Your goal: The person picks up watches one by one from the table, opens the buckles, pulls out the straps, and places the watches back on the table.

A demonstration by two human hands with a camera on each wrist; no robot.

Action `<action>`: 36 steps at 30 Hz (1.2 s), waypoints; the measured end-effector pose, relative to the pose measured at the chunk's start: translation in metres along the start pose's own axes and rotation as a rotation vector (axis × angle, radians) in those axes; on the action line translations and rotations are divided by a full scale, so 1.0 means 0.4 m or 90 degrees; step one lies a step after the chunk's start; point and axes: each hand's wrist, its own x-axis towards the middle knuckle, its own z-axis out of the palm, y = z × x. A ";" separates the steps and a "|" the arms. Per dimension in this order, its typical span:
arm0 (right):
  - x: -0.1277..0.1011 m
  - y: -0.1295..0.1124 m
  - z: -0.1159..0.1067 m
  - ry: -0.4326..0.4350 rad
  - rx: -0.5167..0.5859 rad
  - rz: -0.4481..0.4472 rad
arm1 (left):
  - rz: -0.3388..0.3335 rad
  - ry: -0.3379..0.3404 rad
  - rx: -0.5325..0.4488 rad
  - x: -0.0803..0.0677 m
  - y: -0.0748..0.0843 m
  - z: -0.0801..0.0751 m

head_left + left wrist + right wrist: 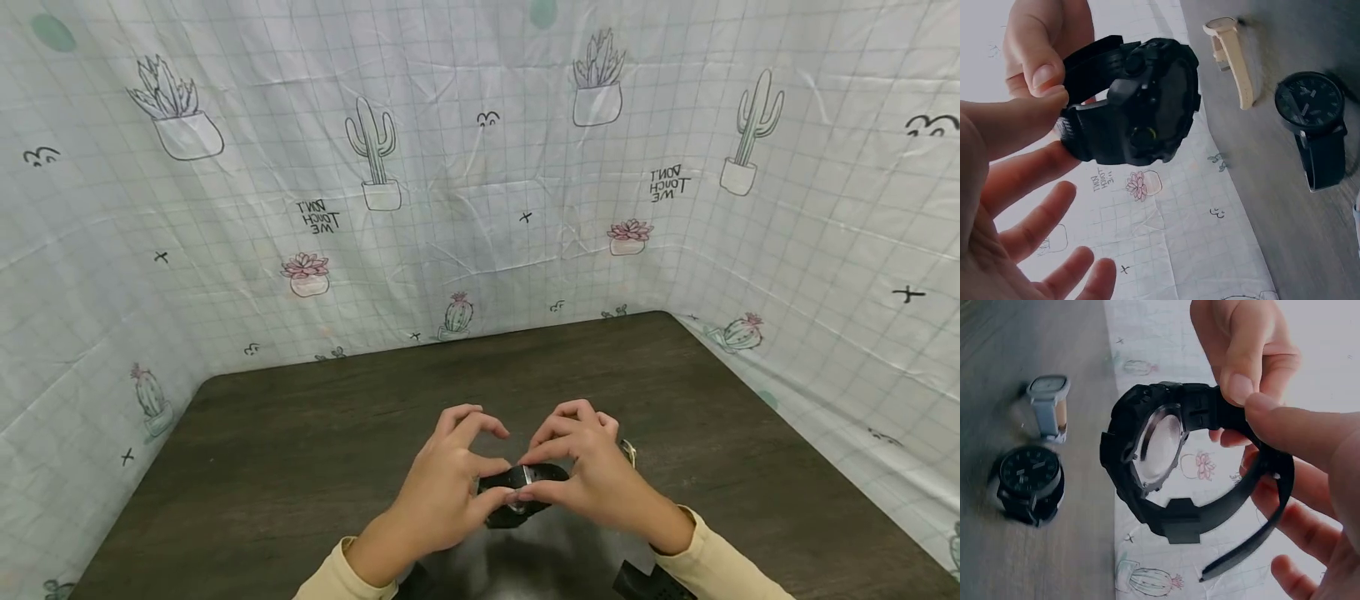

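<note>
**Black watch held up between both hands**

Above the near edge of the dark tabletop (315, 433), both hands hold a chunky black watch (522, 483) clear of the wood. The left hand (442, 492) pinches one strap with thumb and forefinger; its other fingers (1041, 219) spread loose. The right hand (592, 475) pinches the opposite strap near the case, thumb against forefinger. A steady grip on the straps, not the case, probably suits this handling best. A second black watch (1313, 115) and a pale-strapped watch (1232, 53) lie on the tabletop nearby, well apart from the hands. Printed cloth (480, 167) walls the space; nothing blocks the hands.
</note>
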 end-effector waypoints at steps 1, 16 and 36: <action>-0.002 0.000 0.002 0.011 -0.002 -0.003 | 0.003 0.006 0.000 -0.001 0.000 -0.001; -0.017 -0.005 0.028 0.074 0.038 -0.013 | 0.035 0.037 0.051 -0.027 -0.018 -0.007; -0.001 -0.018 0.037 0.012 0.029 0.004 | 0.025 -0.020 0.093 -0.013 -0.021 -0.011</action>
